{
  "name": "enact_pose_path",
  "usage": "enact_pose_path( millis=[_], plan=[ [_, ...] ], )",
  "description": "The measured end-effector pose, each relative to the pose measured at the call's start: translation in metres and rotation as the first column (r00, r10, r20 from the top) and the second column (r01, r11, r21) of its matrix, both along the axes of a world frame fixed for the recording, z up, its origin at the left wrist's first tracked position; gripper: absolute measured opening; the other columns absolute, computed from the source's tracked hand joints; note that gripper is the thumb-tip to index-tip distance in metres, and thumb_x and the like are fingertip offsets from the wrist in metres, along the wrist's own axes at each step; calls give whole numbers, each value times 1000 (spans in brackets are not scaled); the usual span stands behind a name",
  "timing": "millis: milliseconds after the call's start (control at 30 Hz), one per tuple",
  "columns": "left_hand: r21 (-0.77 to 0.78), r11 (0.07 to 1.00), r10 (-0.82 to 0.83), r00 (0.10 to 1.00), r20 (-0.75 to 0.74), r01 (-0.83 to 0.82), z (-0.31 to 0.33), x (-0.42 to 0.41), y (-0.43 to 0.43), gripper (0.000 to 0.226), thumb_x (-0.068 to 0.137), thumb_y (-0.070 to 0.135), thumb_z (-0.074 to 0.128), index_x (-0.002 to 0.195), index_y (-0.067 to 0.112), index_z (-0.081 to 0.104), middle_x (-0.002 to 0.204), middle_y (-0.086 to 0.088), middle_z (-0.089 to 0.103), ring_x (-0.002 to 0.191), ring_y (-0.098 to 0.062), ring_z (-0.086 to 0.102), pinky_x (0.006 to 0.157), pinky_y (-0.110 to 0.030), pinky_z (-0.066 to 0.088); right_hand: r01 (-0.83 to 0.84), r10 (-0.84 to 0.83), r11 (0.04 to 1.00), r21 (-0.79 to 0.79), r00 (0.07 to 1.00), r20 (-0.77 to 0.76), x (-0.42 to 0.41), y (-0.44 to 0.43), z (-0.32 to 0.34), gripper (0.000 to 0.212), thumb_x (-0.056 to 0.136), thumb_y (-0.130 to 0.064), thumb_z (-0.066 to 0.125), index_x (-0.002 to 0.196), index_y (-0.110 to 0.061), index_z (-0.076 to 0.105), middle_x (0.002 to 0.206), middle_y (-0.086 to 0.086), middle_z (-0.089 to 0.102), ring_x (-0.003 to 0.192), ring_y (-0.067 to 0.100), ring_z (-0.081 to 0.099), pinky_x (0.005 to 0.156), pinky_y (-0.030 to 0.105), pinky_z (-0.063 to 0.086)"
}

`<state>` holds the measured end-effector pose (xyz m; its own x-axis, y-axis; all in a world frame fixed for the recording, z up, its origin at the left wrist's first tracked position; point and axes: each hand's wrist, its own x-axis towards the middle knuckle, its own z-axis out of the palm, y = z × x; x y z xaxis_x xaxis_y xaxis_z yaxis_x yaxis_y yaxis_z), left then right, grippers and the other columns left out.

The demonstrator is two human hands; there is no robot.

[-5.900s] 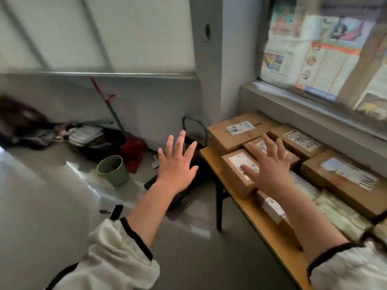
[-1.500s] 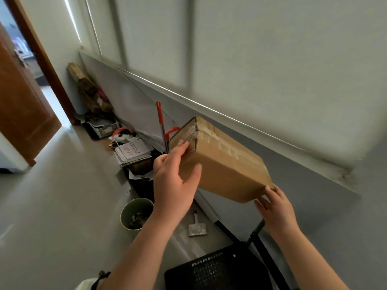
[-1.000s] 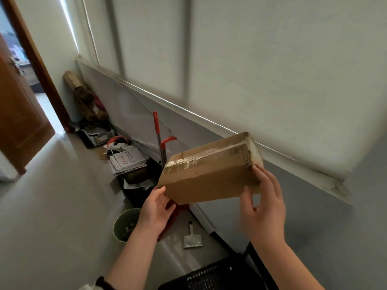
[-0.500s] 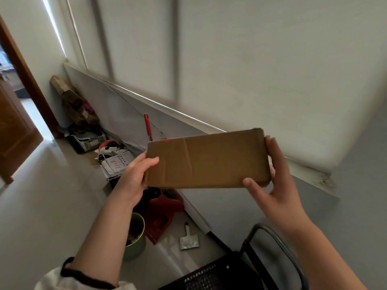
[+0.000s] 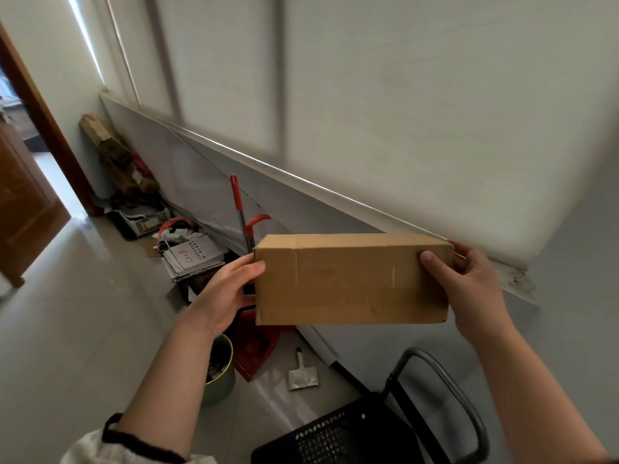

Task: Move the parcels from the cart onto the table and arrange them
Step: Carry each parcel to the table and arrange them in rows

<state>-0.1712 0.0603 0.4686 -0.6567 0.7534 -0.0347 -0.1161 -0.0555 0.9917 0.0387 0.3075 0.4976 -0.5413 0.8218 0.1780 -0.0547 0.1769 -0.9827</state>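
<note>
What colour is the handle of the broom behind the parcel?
Red broom handle, clearest in the head view.

A: Where does the single view sit?
B: On the person's head, facing forward and down, tilted.
A: How near?
B: Close to the plain brown cardboard box (image 5: 351, 279); glossy grey floor (image 5: 67, 323) and black perforated cart (image 5: 335, 437) lie below.

The parcel (image 5: 351, 279) is plain brown cardboard. The cart (image 5: 335, 437) is black, dotted with holes. The dustpan (image 5: 254, 343) is red, the bucket (image 5: 221, 370) seemingly dull green, the sleeve (image 5: 110, 447) cream with dark trim.
</note>
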Motion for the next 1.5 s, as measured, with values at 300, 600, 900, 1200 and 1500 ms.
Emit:
enact_pose_path(
  millis=[300, 600, 900, 1200, 1500],
  plan=[
    [-135, 971, 222, 956, 194, -198, 29, -17, 15, 55, 71, 65, 62, 112, 28, 63, 112, -11, 62, 99, -34, 63, 60, -43, 56, -578, 584, 800, 161, 811, 14, 32, 20, 8, 78, 72, -17, 73, 142, -25, 39, 145, -6, 45, 135, 12, 40, 107, 34, 36],
    [-66, 998, 15, 994, 112, -8, 17, -5, 10, 50, 73, 61, 60, 105, 23, 69, 101, -5, 71, 96, -23, 68, 79, -44, 51, -155, 167, 978, -141, 983, 78, 28, 24, 3, 25, 82, -39, 61, 103, -27, 66, 96, -8, 70, 85, 10, 64, 69, 29, 51],
    [-170, 984, -45, 997, 60, 55, -26, 19, 9, 47, 69, 34, 73, 113, 38, 57, 117, 7, 66, 111, -15, 61, 77, -32, 53, 154, -39, 946, -285, 927, 373, 25, 25, -23, 32, 82, -54, 61, 81, -22, 60, 87, -3, 60, 78, 15, 55, 56, 27, 43],
    [-110, 979, 125, 931, -342, -172, 14, 34, 26, 29, 78, 49, 68, 106, 45, 63, 99, 22, 68, 93, 4, 63, 79, -23, 50, 240, -46, 832, -501, 929, 368, 15, 25, -40, 37, 87, -56, 52, 98, -21, 56, 96, 5, 59, 87, 23, 58, 70, 37, 49],
    [-158, 903, 149, 635, -758, -400, 31, 58, 43, 36, 81, 48, 64, 114, 35, 63, 106, 21, 63, 84, 16, 51, 64, -8, 34, 226, 24, 591, -775, 955, 297, 10, 4, -88, 48, 88, -57, 49, 122, -22, 51, 113, 11, 59, 98, 30, 57, 64, 41, 46]
  ],
)
